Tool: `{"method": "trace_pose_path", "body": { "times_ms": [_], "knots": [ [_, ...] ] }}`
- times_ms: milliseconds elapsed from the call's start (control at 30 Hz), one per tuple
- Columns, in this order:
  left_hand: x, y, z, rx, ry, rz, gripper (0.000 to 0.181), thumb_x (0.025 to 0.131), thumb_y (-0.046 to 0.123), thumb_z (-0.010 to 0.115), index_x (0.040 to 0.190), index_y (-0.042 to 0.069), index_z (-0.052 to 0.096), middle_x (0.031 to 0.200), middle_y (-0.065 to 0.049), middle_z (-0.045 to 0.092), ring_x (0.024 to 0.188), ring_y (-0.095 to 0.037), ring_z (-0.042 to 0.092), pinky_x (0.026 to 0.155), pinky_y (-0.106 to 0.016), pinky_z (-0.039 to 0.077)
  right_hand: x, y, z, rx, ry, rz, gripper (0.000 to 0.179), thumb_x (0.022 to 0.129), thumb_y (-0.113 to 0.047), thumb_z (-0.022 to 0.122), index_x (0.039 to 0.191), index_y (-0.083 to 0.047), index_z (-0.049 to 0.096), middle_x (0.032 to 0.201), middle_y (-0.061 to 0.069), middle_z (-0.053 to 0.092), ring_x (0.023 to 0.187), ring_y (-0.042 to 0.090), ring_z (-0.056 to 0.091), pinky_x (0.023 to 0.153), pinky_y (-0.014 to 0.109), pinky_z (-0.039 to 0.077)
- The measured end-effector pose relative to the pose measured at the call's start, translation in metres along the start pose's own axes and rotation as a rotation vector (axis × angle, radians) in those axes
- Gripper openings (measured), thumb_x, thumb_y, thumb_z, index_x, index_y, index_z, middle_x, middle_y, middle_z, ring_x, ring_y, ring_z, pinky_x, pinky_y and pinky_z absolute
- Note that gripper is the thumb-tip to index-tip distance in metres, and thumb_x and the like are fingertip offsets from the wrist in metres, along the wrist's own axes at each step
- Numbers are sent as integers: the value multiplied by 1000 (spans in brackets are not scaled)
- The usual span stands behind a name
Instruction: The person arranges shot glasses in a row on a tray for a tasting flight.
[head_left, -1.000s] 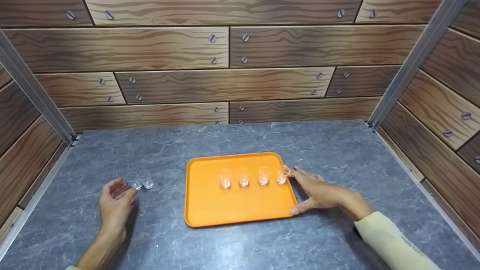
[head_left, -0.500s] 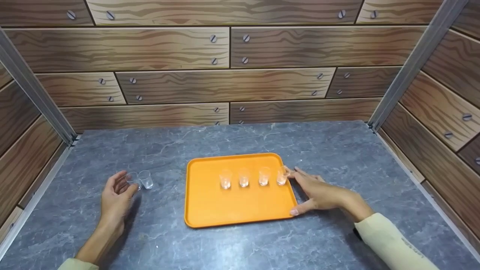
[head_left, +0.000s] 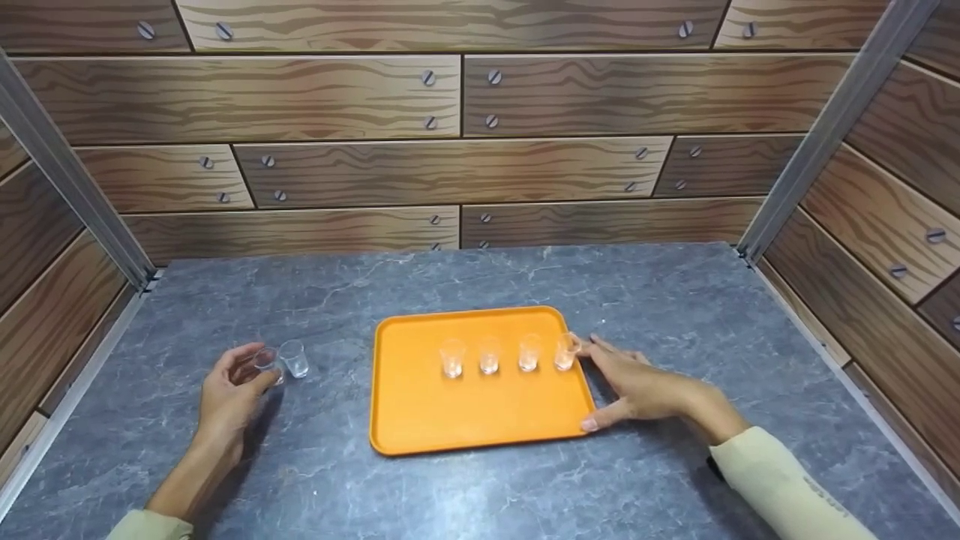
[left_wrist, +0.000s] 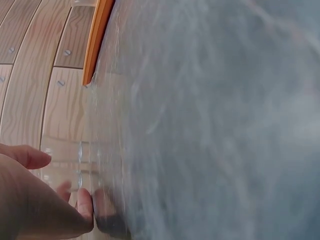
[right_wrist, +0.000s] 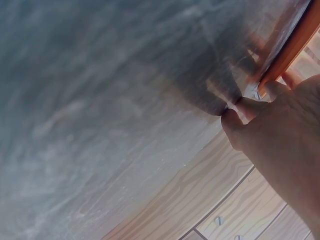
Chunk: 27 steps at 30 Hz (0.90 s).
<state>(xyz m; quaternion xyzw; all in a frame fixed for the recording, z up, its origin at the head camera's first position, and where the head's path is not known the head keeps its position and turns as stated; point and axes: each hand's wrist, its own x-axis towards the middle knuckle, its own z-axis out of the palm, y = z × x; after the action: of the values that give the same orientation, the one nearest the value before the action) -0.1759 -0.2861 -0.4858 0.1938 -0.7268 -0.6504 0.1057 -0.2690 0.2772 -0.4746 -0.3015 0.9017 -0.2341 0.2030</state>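
My left hand [head_left: 229, 394] curls its thumb and fingers around a small clear shot glass [head_left: 268, 361] on the left of the table; the glass is partly hidden by the fingers. Just right of it stands a second shot glass [head_left: 295, 358], upright. In the left wrist view, the faint outlines of both show beside the hand [left_wrist: 45, 202]. My right hand [head_left: 637, 384] lies spread at the right edge of an orange tray [head_left: 480, 416]. Its thumb touches the rim near the front corner, and its fingers reach beside the rightmost shot glass [head_left: 564, 354] on the tray.
In a row across the tray stand more clear shot glasses [head_left: 489, 356]. The grey marbled tabletop [head_left: 450, 495] extends between both arms. Wood-patterned walls [head_left: 375, 97] with metal corner posts [head_left: 817, 127] enclose the back and sides.
My left hand has moved slightly forward and right, so its fingers now surround the left glass, which has shifted a little. My right hand and the tray stay put.
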Motion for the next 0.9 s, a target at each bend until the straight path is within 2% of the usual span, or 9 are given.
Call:
{"method": "trace_pose_path", "body": {
  "times_ms": [67,233,533,700,900],
  "knots": [
    [-1,0,-1,8,0,-8,52,100,-1,73,148,-1,53,118,8,72,114,-12,57,89,-17,53,0,0,0,0,-2,8,117,88,-60,87,170,-6,23,179,24,10,164,47,2,121,80,-2],
    [-3,-1,-2,22,10,-7,48,99,0,75,143,-1,57,114,9,74,108,-9,60,86,-18,54,-1,0,1,0,-1,13,114,88,-60,87,168,-6,27,178,25,11,164,47,2,121,80,-1],
    [-6,-3,-4,2,9,-32,43,98,7,83,134,2,61,107,11,73,102,-6,62,85,-21,54,-1,-3,2,-10,23,-16,122,86,-62,88,172,-7,21,181,12,11,164,45,0,120,82,0],
    [-7,-3,-5,-13,17,-29,38,96,8,85,127,4,64,101,14,74,100,-6,63,83,-22,53,0,-3,2,-14,26,-22,120,86,-63,88,171,-8,24,182,10,11,164,45,-1,119,83,1],
    [-10,-3,-6,-41,14,-36,37,96,10,86,126,6,66,102,15,75,101,-6,64,85,-21,54,0,-2,1,-22,21,-12,125,86,-63,87,174,-9,17,180,20,9,164,46,1,120,82,0]
  ]
}}
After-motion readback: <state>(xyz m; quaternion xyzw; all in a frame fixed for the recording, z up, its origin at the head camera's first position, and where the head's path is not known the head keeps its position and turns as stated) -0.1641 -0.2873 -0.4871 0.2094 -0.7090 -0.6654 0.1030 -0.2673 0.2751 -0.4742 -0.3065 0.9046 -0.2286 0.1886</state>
